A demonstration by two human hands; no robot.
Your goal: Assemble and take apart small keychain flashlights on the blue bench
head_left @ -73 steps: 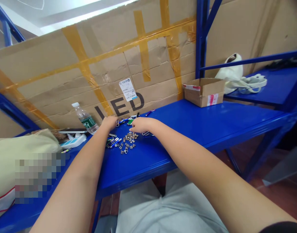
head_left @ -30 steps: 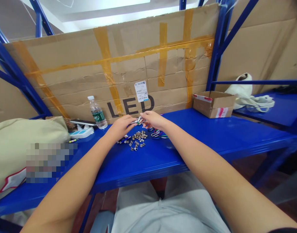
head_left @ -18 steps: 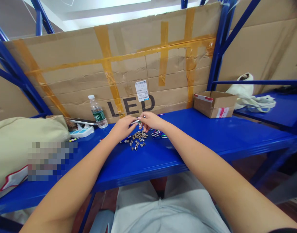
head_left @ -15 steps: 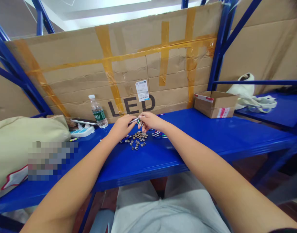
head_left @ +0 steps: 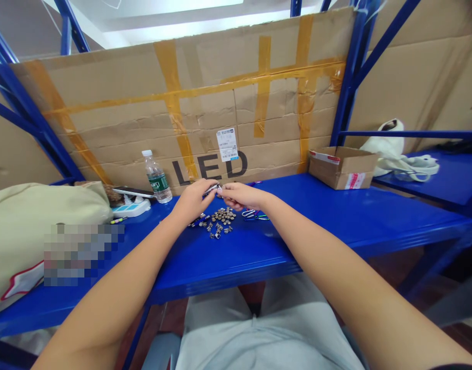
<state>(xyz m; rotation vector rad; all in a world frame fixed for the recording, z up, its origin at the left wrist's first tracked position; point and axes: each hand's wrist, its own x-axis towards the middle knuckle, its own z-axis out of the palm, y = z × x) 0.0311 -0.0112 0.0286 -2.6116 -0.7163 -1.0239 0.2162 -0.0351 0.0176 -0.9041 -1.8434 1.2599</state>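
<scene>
Above the blue table (head_left: 320, 216), my left hand (head_left: 193, 198) is closed on a slim silvery metal piece (head_left: 211, 189), too small to name surely. At its right end the thumb and fingers of my right hand (head_left: 239, 195) are pinched together on it. Just below my hands lies a pile of small round discs (head_left: 225, 215), like button cells. Small shiny metal clips (head_left: 218, 231) are scattered nearer to me. Dark blue and silver small pieces (head_left: 199, 221) lie partly hidden beside my left wrist. Coloured carabiners (head_left: 255, 215) rest under my right wrist.
A water bottle (head_left: 157, 180) and a white power strip (head_left: 131, 208) stand at the back left, near a beige bag (head_left: 46, 205). At the back right sits an open cardboard box (head_left: 341, 167). A tall cardboard sheet (head_left: 205, 123) closes off the rear.
The right hand has turned, its fingers now drawn together at the metal piece's end. A silver carabiner seen hanging at those fingers earlier no longer shows. The left hand has barely moved.
</scene>
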